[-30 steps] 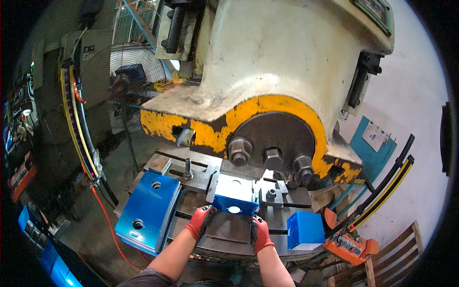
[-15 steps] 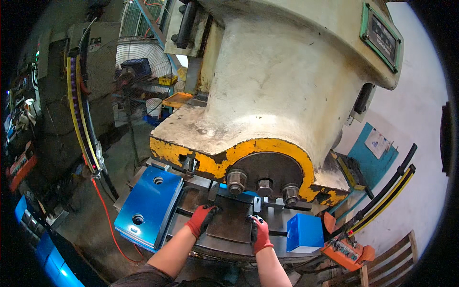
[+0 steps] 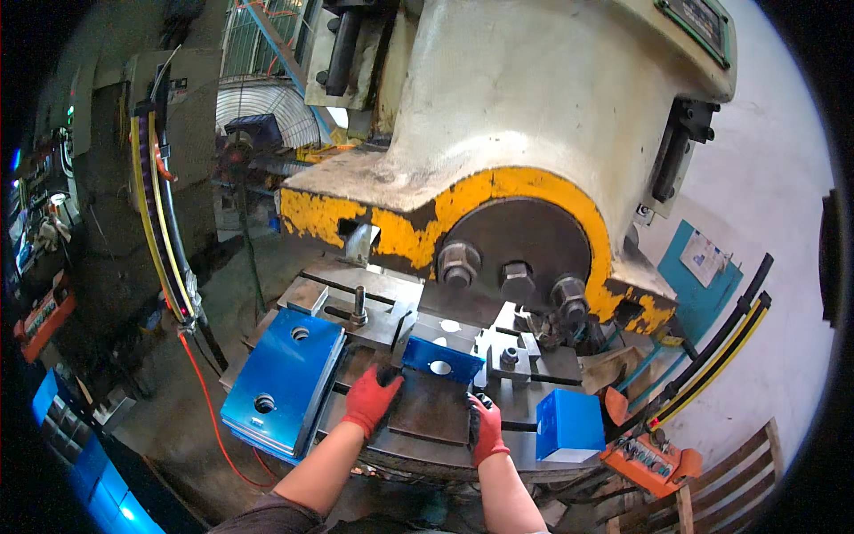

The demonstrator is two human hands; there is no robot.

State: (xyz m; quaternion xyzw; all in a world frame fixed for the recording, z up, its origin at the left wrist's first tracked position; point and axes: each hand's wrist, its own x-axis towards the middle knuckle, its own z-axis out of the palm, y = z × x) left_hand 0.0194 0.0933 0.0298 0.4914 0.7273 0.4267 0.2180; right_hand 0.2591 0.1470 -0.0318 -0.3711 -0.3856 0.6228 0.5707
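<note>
Fingers of the left hand (image 3: 371, 399), gloved in red, are parted and hold nothing; those of the right hand (image 3: 487, 429) are half curled, and whether they grip or touch anything cannot be told. Beyond the fingers of both hands, and mostly between them, stands the blue panel (image 3: 418, 355), its near flap upright and pierced by 1 round hole. A dark metal block (image 3: 429, 411) lies between the 2 hands on the table (image 3: 521, 445). To the left of the left fingers rests a stack of blue plates (image 3: 286, 378), its top plate showing 2 holes; to the right of the right fingers sits a blue box (image 3: 569, 427). Above and beyond all fingers hangs the machine head (image 3: 498, 116), with 3 large nuts (image 3: 458, 264) on its lower face. Principal hazard, as judged: crushing, should the head descend while any fingers reach under it. Uneven pressure from the 2 sides could skew the panel and spoil its seating. Its thin edge might cut a glove if gripped hard, and a stray left forearm could nudge the stack out of line.
</note>
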